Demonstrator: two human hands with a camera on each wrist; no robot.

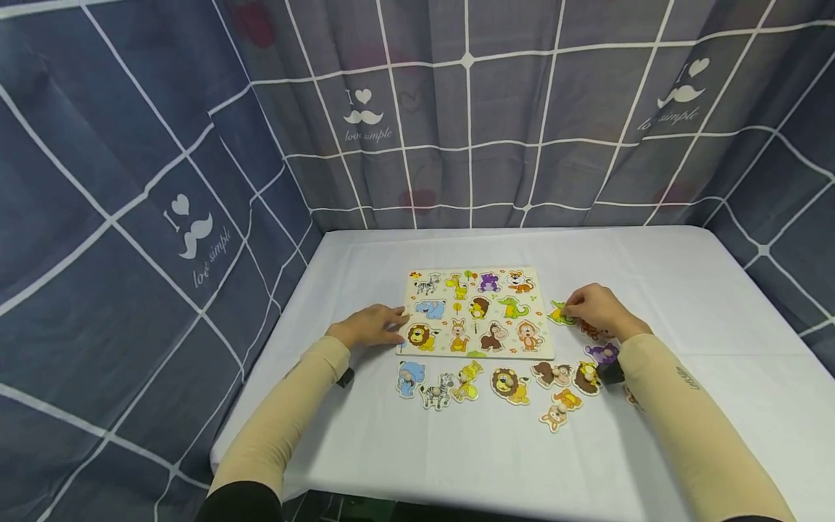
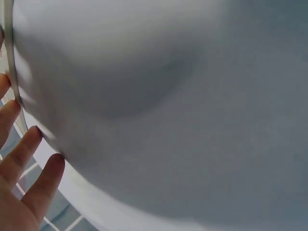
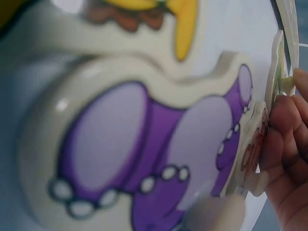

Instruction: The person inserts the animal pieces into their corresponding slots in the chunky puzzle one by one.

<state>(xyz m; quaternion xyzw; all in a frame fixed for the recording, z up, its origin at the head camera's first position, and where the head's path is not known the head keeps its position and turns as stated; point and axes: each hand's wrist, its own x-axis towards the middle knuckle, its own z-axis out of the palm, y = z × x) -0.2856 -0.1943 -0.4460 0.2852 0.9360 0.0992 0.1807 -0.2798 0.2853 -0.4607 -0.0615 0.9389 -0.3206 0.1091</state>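
A flat, cream, rectangular puzzle board (image 1: 443,297), printed with three rows of coloured animals, is laid on a worktop covered with white cloth (image 1: 424,457). Its left edge is touched by the fingertips of the left hand (image 1: 373,325), whose fingers are held extended and apart. Just beyond the board's right edge, a flat green crocodile-shaped piece (image 1: 559,314) is pinched by its small pale knob (image 3: 287,85) between the thumb and fingers of the right hand (image 1: 596,308). A reddish-brown animal piece (image 1: 590,330) is partly covered by that hand, and a purple animal piece (image 1: 601,353) is seen just beside the right forearm, which is clad in a beige sleeve (image 1: 691,428).

Below the board, a blue elephant piece (image 1: 410,378), a black-and-white zebra piece (image 1: 436,392) and a yellow giraffe piece (image 1: 467,382) are grouped at the left. A brown-maned lion piece (image 1: 510,386) is placed near the middle; farther right, a brown horse piece (image 1: 551,374), a yellow-and-brown hedgehog piece (image 1: 587,378) and an orange long-eared animal piece (image 1: 559,410) are scattered.
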